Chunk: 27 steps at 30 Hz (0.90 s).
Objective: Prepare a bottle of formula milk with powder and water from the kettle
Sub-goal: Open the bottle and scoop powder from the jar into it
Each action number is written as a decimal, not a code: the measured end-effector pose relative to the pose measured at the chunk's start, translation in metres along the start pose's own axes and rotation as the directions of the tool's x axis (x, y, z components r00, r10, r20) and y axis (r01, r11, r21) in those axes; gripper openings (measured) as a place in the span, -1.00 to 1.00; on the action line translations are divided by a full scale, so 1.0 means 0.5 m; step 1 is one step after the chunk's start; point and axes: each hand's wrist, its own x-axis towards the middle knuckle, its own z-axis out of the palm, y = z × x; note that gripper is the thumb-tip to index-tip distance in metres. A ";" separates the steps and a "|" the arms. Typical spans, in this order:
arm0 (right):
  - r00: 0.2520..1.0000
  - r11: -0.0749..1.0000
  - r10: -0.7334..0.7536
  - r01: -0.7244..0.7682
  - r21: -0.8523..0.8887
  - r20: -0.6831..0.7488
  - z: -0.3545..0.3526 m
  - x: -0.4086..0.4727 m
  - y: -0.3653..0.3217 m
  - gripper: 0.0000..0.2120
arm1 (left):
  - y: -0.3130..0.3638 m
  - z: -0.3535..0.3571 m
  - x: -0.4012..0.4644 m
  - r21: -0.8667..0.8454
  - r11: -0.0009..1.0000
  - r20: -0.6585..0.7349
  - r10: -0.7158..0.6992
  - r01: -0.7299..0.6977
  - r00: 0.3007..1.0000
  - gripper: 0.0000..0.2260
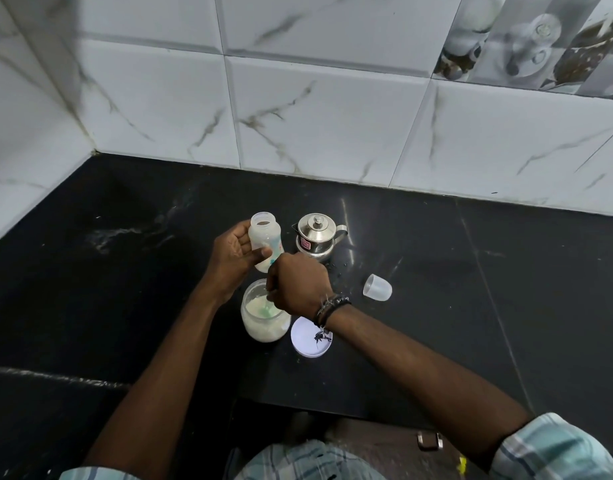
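Left hand: the left hand [234, 252] holds the clear plastic baby bottle [265, 241] upright, top off.
Right hand: the right hand [296, 284] is curled over the see-through powder jar [263, 315], just below the bottle, pinching what looks like a green scoop [268, 308].
Done: the jar's round white lid [310, 337] lies under the right wrist; the clear bottle cap [377, 287] lies off to the right.
Left: powder seems to go in now. Water from the small shiny steel kettle [316, 236], behind the right hand, comes later.
Hard to see: fingers hide most of the scoop; I cannot tell what is in the bottle.

Left hand [233, 252] is curling, thumb and fingers wrapping something upright. Right hand [296, 284] is fisting knuckles-up, fingertips pointing down, pinching something; both forearms are reaching forward, converging.
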 end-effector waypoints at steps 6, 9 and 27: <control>0.988 0.962 -0.156 0.150 -0.228 -0.009 -0.004 -0.015 -0.017 -0.85 | -0.002 0.012 0.001 0.004 1.000 -0.002 0.001 -0.001 1.000 -0.26; 0.972 0.920 -0.233 0.228 -0.319 0.023 -0.011 -0.021 -0.023 -0.84 | -0.005 0.013 0.004 0.008 1.000 0.000 -0.011 0.011 1.000 -0.27; 0.968 0.973 -0.230 0.231 -0.009 -0.095 0.005 -0.006 0.035 -0.85 | -0.013 0.025 0.009 -0.003 1.000 -0.006 -0.003 0.003 1.000 -0.30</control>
